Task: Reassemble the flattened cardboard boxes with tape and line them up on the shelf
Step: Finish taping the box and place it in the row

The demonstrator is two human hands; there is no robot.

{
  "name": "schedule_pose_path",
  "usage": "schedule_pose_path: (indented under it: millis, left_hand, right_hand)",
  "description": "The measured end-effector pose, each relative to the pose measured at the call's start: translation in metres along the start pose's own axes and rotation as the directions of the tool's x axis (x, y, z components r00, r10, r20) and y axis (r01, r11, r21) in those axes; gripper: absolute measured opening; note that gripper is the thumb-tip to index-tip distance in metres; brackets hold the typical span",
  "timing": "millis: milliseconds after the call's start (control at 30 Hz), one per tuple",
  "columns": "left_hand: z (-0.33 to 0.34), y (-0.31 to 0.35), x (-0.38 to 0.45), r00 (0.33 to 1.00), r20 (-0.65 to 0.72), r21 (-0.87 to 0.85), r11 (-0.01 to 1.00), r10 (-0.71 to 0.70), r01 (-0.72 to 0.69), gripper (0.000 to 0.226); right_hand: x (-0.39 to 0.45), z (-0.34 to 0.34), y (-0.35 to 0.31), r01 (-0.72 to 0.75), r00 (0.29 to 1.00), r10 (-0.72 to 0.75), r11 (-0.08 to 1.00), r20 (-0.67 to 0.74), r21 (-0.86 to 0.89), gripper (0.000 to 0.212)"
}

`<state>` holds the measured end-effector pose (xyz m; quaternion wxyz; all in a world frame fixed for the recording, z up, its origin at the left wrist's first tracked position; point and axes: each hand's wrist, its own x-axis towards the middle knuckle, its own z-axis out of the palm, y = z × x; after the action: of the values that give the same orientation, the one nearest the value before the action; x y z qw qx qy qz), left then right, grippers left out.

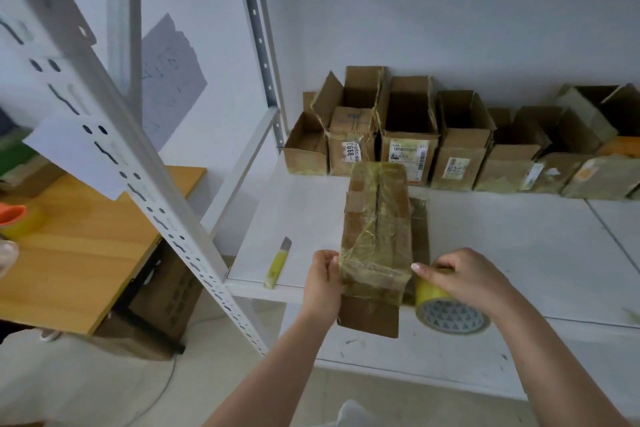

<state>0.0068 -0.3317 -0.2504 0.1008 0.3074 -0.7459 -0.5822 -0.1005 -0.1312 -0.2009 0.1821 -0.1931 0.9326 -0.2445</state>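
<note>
Taping a box on the shelf

My left hand [323, 279] grips the box [375, 239] at its near-left corner; my right hand [462, 274] holds the tape roll [450, 308] just beside it on the shelf [519, 253].

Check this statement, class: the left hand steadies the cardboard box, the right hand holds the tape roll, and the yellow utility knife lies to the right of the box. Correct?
Not quite. The head view shows the yellow utility knife lying left of the cardboard box, near the shelf's front edge. The left hand steadies the box and the right hand holds the tape roll, as stated.
</note>
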Motion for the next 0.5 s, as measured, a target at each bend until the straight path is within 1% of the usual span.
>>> schedule_pose_path:
  millis: [33,67,100,133,167,200,233,267,300,333,367,433,467,500]
  left_hand:
    - [-0.004,-0.001,0.003,1.000,0.015,0.018,1.000,0.008,-0.008,0.013]
    - [-0.010,-0.003,0.006,0.999,0.001,0.087,0.995,0.050,-0.050,0.009]
    - [-0.018,-0.005,0.009,0.993,-0.036,0.192,0.976,0.112,-0.103,0.008]
    - [-0.027,-0.009,0.015,0.977,-0.098,0.302,0.941,0.188,-0.150,0.012]
    - [-0.038,-0.012,0.021,0.954,-0.163,0.409,0.897,0.253,-0.168,0.022]
    - [-0.048,-0.013,0.028,0.931,-0.217,0.518,0.843,0.295,-0.146,0.034]
    - [-0.057,-0.015,0.036,0.925,-0.234,0.625,0.775,0.300,-0.093,0.044]
    - [-0.064,-0.017,0.042,0.939,-0.208,0.731,0.681,0.274,-0.037,0.051]
    - [-0.069,-0.019,0.046,0.961,-0.148,0.820,0.572,0.236,-0.014,0.053]
    - [-0.070,-0.024,0.049,0.978,-0.085,0.870,0.493,0.192,-0.021,0.052]
    - [-0.069,-0.030,0.052,0.987,-0.049,0.887,0.461,0.156,-0.029,0.050]
    - [-0.065,-0.039,0.053,0.990,-0.037,0.905,0.425,0.134,-0.024,0.046]
    - [-0.065,-0.040,0.052,0.990,-0.056,0.904,0.426,0.129,-0.004,0.046]
    - [-0.066,-0.037,0.051,0.991,-0.083,0.883,0.468,0.105,0.024,0.046]
  right_hand:
    - [0.001,0.000,0.000,0.001,1.000,-0.001,1.000,0.002,0.024,0.059]
    - [0.001,-0.001,0.000,0.002,1.000,-0.002,0.998,0.003,0.057,0.060]
    - [0.001,-0.001,0.000,0.002,1.000,-0.003,0.996,0.005,0.087,0.062]
    - [0.001,-0.001,0.000,0.003,1.000,-0.004,0.995,0.009,0.104,0.063]
    - [0.001,-0.001,0.000,0.002,1.000,-0.003,0.994,0.013,0.112,0.062]
    - [0.001,0.000,0.001,-0.003,1.000,0.001,0.993,0.018,0.117,0.062]
    - [0.001,0.000,0.003,-0.014,1.000,0.011,0.992,0.023,0.125,0.062]
    - [0.000,0.000,0.004,-0.028,0.999,0.024,0.989,0.031,0.142,0.063]
    - [0.000,0.000,0.005,-0.041,0.999,0.034,0.985,0.041,0.167,0.065]
    - [-0.001,0.001,0.007,-0.046,0.998,0.038,0.979,0.046,0.197,0.068]
    - [-0.002,0.001,0.009,-0.045,0.998,0.036,0.973,0.043,0.228,0.068]
    - [-0.005,0.003,0.012,-0.041,0.999,0.035,0.957,0.024,0.288,0.065]
    - [-0.005,0.004,0.013,-0.042,0.999,0.039,0.947,0.015,0.319,0.065]
    - [-0.006,0.004,0.014,-0.044,0.999,0.044,0.937,0.010,0.348,0.065]
